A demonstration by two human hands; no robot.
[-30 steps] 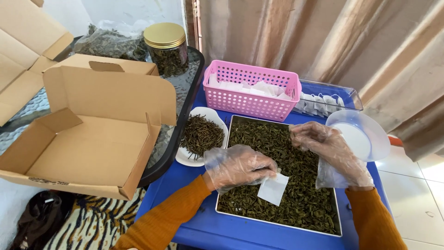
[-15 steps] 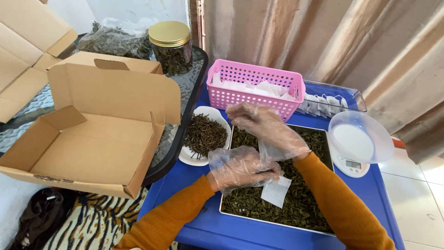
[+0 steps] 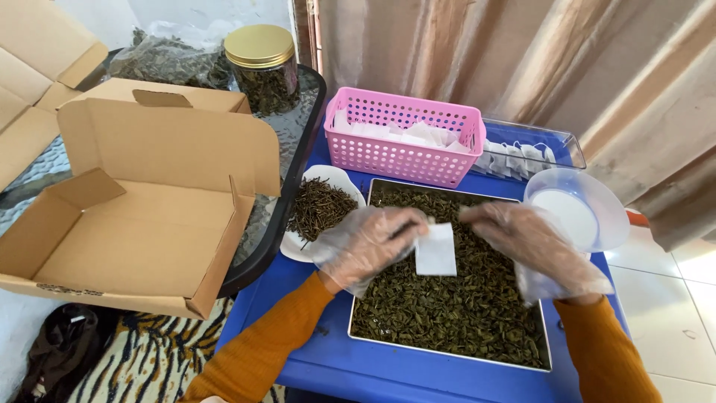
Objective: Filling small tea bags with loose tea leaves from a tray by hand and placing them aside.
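The left hand (image 3: 365, 242) pinched a small, flat white paper bag (image 3: 436, 250) over the tray (image 3: 447, 357) of dried leaves; the right hand (image 3: 522, 235), fingers loosely curled, touched its top edge.

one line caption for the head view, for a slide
Gloved left hand holds a white sachet over a tray of dried leaves, right hand beside it.
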